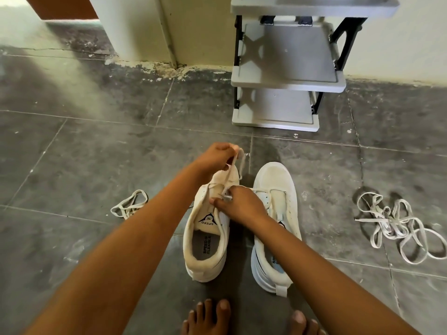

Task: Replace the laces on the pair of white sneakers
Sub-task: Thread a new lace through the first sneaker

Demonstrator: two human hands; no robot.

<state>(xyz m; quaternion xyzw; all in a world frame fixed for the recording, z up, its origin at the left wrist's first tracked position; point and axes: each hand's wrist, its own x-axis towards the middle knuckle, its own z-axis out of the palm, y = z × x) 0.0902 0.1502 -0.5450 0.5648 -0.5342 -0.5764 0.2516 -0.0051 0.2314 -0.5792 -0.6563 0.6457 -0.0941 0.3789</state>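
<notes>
- Two white sneakers sit side by side on the grey tiled floor [96,153], dead centre, toes pointing to 12 o'clock.
- The left sneaker [205,238] is the one being worked on, with both hands on it.
- The right sneaker [275,180] stands just beside it at 3 o'clock, and the right forearm crosses over its heel end.
- The left hand [217,155] is up at 12 o'clock above the toe, its grip clamped on the lace [231,172], which runs taut up from the eyelets.
- The right hand [239,204] is low over the tongue, its grip pinched together on that same lace right at the eyelets.
- A loose lace [129,204] lies looped on the floor at 9 o'clock, well apart from the sneakers.
- A tangle of laces [399,226] sprawls at 3 o'clock, also well apart.
- A grey shoe rack [287,85] stands against the wall at 12 o'clock.
- Bare feet [210,317] show at 6 o'clock, near the heels.
</notes>
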